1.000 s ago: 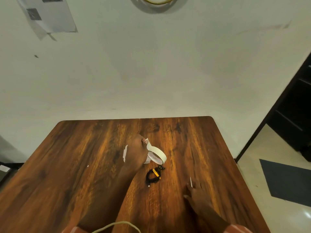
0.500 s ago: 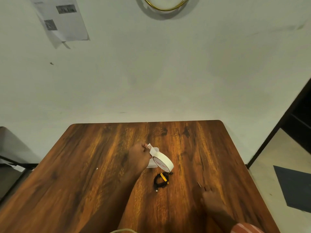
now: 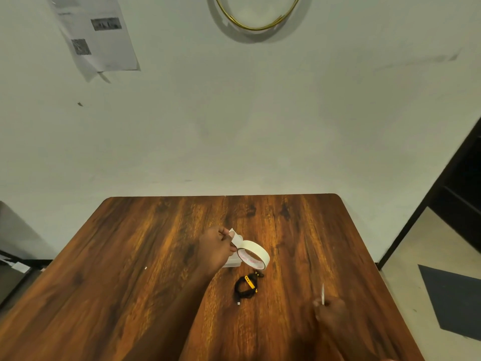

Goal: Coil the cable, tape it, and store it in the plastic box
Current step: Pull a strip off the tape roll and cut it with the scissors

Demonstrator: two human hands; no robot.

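A small black cable coil (image 3: 246, 287) with a yellow band lies on the wooden table (image 3: 130, 256), its white plug end sticking out toward me. Just beyond it my left hand (image 3: 216, 250) holds a roll of white tape (image 3: 253, 255) by its edge, tilted above the table. A small clear plastic box (image 3: 231, 263) sits partly hidden behind the hand and the roll. My right hand (image 3: 329, 312) rests at the near right, pinching a thin white strip of tape (image 3: 323, 294) that stands upright.
The table's far edge meets a pale wall. A paper sheet (image 3: 96, 35) and a gold ring (image 3: 256, 14) hang on the wall. The right table edge drops to a floor with a dark mat (image 3: 453, 300) and a black shelf (image 3: 460, 204).
The view has tilted up and shifted, so the table sits lower in frame. My left hand keeps the tape roll, tilted a little more. My right hand stays on the strip.
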